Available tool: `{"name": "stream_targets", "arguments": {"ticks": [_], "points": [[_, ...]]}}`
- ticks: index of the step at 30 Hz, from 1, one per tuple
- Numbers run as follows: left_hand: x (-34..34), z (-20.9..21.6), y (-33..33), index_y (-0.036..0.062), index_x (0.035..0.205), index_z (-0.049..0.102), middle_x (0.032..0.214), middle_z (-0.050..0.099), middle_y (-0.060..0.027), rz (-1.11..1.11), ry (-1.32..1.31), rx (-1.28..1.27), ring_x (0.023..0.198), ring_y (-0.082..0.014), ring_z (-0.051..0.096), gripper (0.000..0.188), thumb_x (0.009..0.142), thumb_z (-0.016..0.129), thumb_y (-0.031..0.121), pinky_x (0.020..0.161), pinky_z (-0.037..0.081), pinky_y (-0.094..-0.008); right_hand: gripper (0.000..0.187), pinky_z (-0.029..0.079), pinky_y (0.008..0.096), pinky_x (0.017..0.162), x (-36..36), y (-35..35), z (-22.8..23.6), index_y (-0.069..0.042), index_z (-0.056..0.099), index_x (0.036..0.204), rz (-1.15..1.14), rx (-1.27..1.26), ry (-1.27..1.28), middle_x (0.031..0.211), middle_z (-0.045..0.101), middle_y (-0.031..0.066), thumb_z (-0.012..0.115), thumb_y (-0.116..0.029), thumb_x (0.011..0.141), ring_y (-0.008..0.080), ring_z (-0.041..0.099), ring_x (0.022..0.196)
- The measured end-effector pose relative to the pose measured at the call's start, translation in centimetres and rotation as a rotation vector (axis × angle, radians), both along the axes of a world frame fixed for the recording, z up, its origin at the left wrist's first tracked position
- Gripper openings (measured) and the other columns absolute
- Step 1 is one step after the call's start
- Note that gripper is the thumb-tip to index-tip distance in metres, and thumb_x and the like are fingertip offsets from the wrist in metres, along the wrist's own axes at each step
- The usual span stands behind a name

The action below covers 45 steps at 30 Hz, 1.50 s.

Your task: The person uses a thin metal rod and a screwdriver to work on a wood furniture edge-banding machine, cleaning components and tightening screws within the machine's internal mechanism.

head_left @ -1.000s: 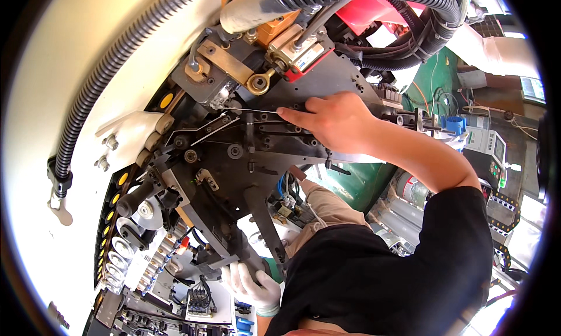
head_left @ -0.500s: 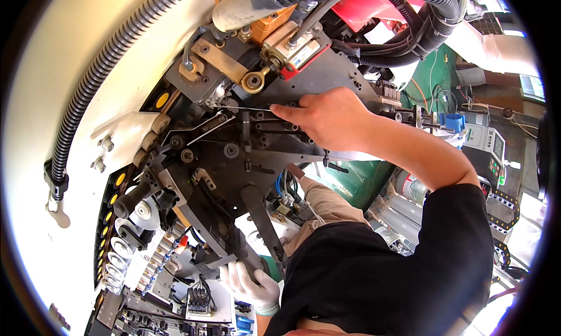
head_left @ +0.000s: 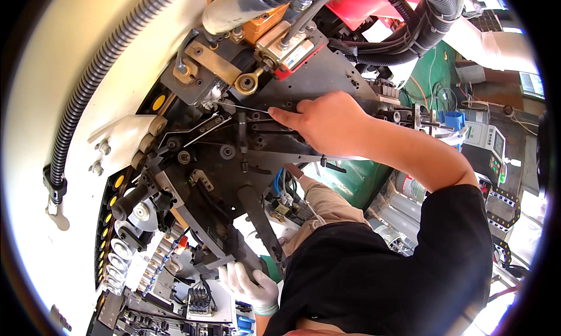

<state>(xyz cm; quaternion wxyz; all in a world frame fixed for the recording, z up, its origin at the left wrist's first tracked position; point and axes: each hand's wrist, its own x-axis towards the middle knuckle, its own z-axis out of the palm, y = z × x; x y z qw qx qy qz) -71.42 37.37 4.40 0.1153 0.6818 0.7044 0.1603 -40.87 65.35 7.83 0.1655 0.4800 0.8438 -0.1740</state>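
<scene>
My bare right hand (head_left: pixel 327 124) reaches in from the right over a dark metal machine plate (head_left: pixel 315 73). Its index finger points left and the other fingers are curled. At the fingertip is the end of a thin, bright metal strip (head_left: pixel 244 107), apparently pinched against a hidden thumb. The strip's far end meets a dark block (head_left: pixel 196 81) near a brass-coloured rod end (head_left: pixel 246 83). In a white glove, my left hand (head_left: pixel 250 284) is low in the picture, fingers stretched upward against the lower end of a metal bar (head_left: pixel 221 262).
A black corrugated hose (head_left: pixel 87 96) curves along the pale machine cover at left. Overhead are a small pneumatic cylinder (head_left: pixel 286 46) and thick cables. Below left sit several rollers (head_left: pixel 120 248). At right stands a control box (head_left: pixel 488 146) with buttons.
The view has shifted slightly, so the machine sits a little further left. The thin strip tilts more steeply, with the right fingertip still at its end. My left hand stays in place.
</scene>
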Motion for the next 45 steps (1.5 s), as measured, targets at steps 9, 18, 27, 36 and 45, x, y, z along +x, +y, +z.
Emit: {"name": "stream_targets", "arguments": {"ticks": [9, 18, 27, 36, 45], "points": [[-0.1, -0.1, 0.1, -0.0086, 0.129, 0.061, 0.129, 0.064, -0.0264, -0.004, -0.018, 0.026, 0.125, -0.0542, 0.058, 0.042, 0.09, 0.052, 0.005, 0.107, 0.043, -0.0642, 0.065, 0.053, 0.0368, 0.056, -0.6, -1.0, 0.4, -0.012, 0.055, 0.154, 0.16, 0.146, -0.134, 0.084, 0.065, 0.0049, 0.065, -0.017, 0.089, 0.0233, 0.068, 0.064], [-0.2, 0.0, 0.1, -0.0084, 0.128, 0.062, 0.127, 0.064, -0.0252, -0.01, -0.025, 0.019, 0.124, -0.054, 0.058, 0.043, 0.088, 0.053, 0.003, 0.106, 0.045, -0.0633, 0.064, 0.054, 0.0364, 0.059, -0.5, -0.9, 1.5, -0.011, 0.056, 0.154, 0.198, 0.142, -0.166, 0.085, 0.065, 0.0045, 0.065, -0.017, 0.09, 0.0239, 0.069, 0.068], [-0.1, 0.1, 0.3, -0.0089, 0.129, 0.061, 0.128, 0.063, -0.0251, -0.012, -0.029, 0.02, 0.125, -0.0537, 0.058, 0.043, 0.088, 0.053, 0.002, 0.106, 0.045, -0.0627, 0.066, 0.055, 0.0391, 0.06, -0.1, -0.7, 2.1, -0.015, 0.052, 0.156, 0.17, 0.1, -0.163, 0.092, 0.066, 0.006, 0.064, -0.017, 0.091, 0.0268, 0.071, 0.069], [0.1, 0.2, 0.2, -0.0107, 0.132, 0.058, 0.132, 0.063, -0.0268, -0.014, -0.021, 0.005, 0.129, -0.0542, 0.056, 0.043, 0.092, 0.052, 0.005, 0.11, 0.042, -0.0632, 0.061, 0.055, 0.0398, 0.058, 0.8, -0.6, 1.5, -0.019, 0.058, 0.152, 0.036, 0.117, -0.01, 0.089, 0.066, 0.0067, 0.062, -0.015, 0.092, 0.0276, 0.071, 0.07], [0.1, 0.0, 0.3, -0.0083, 0.13, 0.058, 0.126, 0.063, -0.025, -0.023, -0.013, 0.046, 0.121, -0.055, 0.057, 0.045, 0.086, 0.052, 0.001, 0.103, 0.043, -0.0664, 0.058, 0.055, 0.0416, 0.059, 0.4, -0.1, -0.3, -0.023, 0.059, 0.151, -0.024, 0.092, 0.112, 0.085, 0.066, 0.0059, 0.061, -0.016, 0.093, 0.0277, 0.071, 0.075]]}}
